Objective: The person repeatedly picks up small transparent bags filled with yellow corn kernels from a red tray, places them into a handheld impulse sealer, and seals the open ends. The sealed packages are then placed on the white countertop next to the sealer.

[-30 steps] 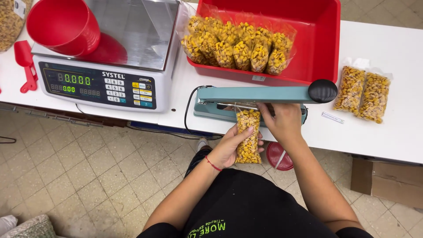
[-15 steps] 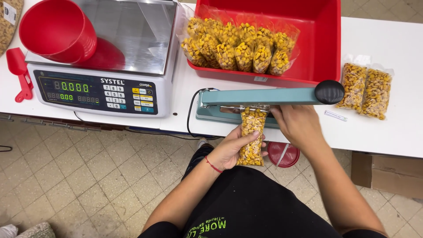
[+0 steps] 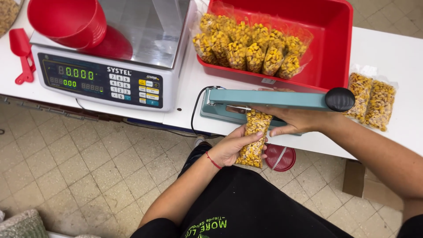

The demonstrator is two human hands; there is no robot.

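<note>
A clear bag of yellow kernels (image 3: 254, 137) hangs over the table's front edge, its top tucked under the raised arm of a teal heat sealer (image 3: 269, 100). My left hand (image 3: 231, 147) grips the bag's lower half from the left. My right hand (image 3: 298, 121) lies flat under the sealer arm, its fingers on the bag's top. The sealer's black knob (image 3: 339, 99) sits above my right wrist.
A red tub (image 3: 335, 39) behind the sealer holds several filled bags. Two more bags (image 3: 371, 100) lie on the white table at the right. A digital scale (image 3: 105, 79) carries a red bucket (image 3: 68, 21); a red scoop (image 3: 22, 53) lies at the left. A red lid (image 3: 280, 157) is on the floor.
Both hands have slid the bag's top further under the sealer arm. My right hand has flattened out beneath the arm.
</note>
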